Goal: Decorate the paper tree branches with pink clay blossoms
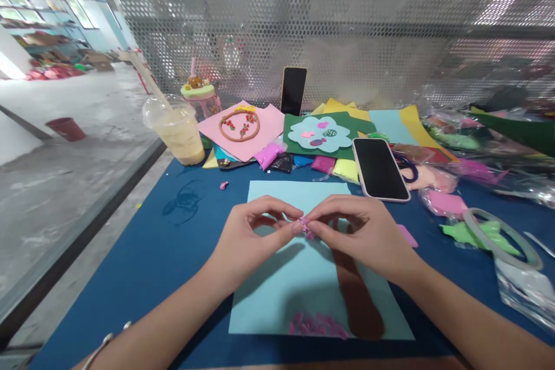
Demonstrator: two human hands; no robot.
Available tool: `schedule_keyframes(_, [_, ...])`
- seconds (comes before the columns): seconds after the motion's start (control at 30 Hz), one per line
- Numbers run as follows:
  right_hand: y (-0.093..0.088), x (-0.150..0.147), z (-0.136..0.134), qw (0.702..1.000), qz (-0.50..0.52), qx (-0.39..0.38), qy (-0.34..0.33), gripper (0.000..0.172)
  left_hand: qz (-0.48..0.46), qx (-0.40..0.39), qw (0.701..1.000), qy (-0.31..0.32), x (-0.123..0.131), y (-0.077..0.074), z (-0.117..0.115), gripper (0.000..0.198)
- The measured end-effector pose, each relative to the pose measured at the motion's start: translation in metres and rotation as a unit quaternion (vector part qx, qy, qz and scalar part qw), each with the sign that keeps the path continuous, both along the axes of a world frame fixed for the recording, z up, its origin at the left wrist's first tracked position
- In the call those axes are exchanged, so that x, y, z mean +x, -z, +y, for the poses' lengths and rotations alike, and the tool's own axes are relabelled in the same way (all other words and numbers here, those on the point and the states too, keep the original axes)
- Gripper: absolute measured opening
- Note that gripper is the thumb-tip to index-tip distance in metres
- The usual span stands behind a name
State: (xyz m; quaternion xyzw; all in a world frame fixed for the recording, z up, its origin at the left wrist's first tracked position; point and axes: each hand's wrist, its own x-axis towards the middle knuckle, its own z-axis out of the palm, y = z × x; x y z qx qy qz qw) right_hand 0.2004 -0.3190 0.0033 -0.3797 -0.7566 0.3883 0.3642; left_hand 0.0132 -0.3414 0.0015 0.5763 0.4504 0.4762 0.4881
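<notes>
My left hand [249,237] and my right hand [359,231] meet above a light blue sheet [299,283] on the blue table [151,254]. Both pinch one small pink piece of clay [304,225] between fingertips. A brown clay strip [358,300] lies on the sheet under my right hand. Several small pink clay bits [316,325] sit near the sheet's front edge.
A phone [380,169] lies face up behind the sheet, another phone [293,91] leans on the mesh wall. A drink cup [177,130], pink card with a ring [240,125], green card [323,134], clay bags [442,203] and a tape ring [503,237] crowd the back and right.
</notes>
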Motion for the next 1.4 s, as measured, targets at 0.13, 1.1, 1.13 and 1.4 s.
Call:
schedule_keyframes(0.13, [0.0, -0.001, 0.0, 1.0, -0.022, 0.011, 0.003, 0.015, 0.045, 0.037, 0.998, -0.016, 0.001, -0.001, -0.001, 0.01])
schedule_keyframes(1.1, [-0.002, 0.012, 0.014, 0.996, -0.073, 0.016, 0.042, 0.012, 0.366, 0.123, 0.922, -0.006, -0.002, 0.017, 0.022, 0.002])
schedule_keyframes(1.13, [-0.002, 0.012, 0.014, 0.996, -0.073, 0.016, 0.043, 0.012, 0.366, 0.124, 0.922, -0.005, -0.002, 0.017, 0.022, 0.002])
schedule_keyframes(1.4, [-0.002, 0.013, 0.014, 0.996, -0.071, 0.025, 0.042, 0.012, 0.362, 0.126, 0.924, 0.0, 0.001, 0.02, 0.022, 0.003])
